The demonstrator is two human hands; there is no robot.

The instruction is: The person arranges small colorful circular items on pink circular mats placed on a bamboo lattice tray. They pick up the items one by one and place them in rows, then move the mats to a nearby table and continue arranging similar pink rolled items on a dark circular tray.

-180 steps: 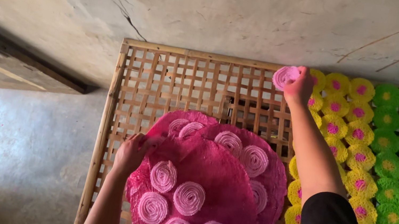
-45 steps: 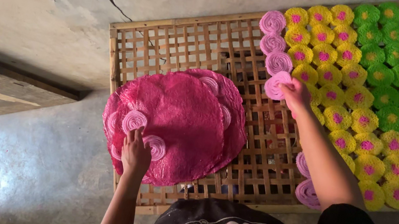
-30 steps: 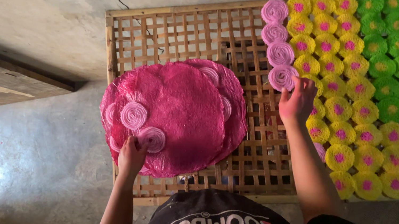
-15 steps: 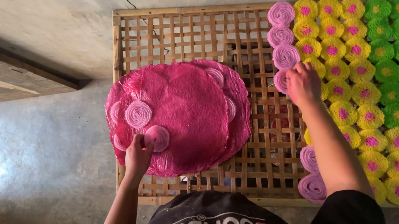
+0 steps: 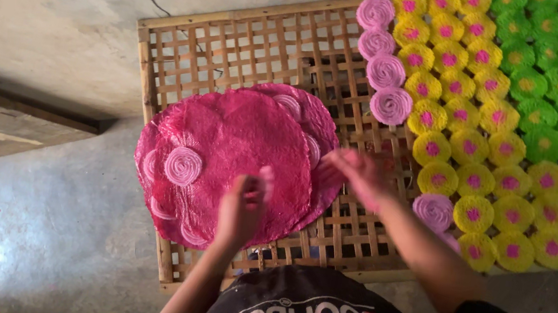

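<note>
Right hand (image 5: pixel 359 174) has left the pink coil row & swung back over the bamboo rack (image 5: pixel 252 46), blurred, fingers loosely spread, empty. Left hand (image 5: pixel 244 207) grips the near edge of the pink round mat stack (image 5: pixel 235 149), one pink coil (image 5: pixel 183 165) on top.

Pink mat stack (image 5: pixel 233 156) — round, deep magenta, rough fibrous surface, several discs overlapped, tilted slightly above the left half of the rack. One pale pink spiral coil (image 5: pixel 182 165) sits on the stack's left side; fainter coil shapes show at its upper right edge and lower left rim.

Four more pale pink coils (image 5: pixel 386 71) lie flat in a column on the rack, touching the yellow ones to their right — the lowest just above the blurred right hand. Another pink coil (image 5: pixel 433 211) lies further down, just beside the right forearm, among yellow coils.
</note>
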